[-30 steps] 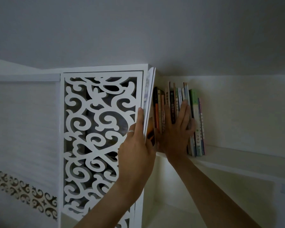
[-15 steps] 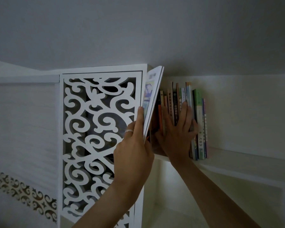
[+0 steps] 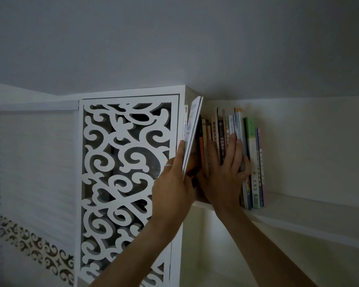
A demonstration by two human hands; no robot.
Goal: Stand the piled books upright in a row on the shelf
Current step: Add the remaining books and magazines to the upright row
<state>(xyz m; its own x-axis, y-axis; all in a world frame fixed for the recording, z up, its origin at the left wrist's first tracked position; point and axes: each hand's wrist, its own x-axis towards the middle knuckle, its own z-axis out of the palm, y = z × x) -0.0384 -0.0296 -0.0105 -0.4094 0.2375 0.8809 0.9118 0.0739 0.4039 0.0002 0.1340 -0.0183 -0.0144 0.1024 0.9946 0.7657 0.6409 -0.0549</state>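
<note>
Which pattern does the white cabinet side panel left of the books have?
White cut-out swirling scrollwork panel, dark openings behind; head view.

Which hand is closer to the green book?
The right hand. Its fingers lie flat on the spines just left of the green book. The left hand grips the thin white book, farther left.

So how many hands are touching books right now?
2. The left hand holds a thin white book tilted at the row's left end; the right hand presses flat against the spines of the standing books on the shelf.
</note>
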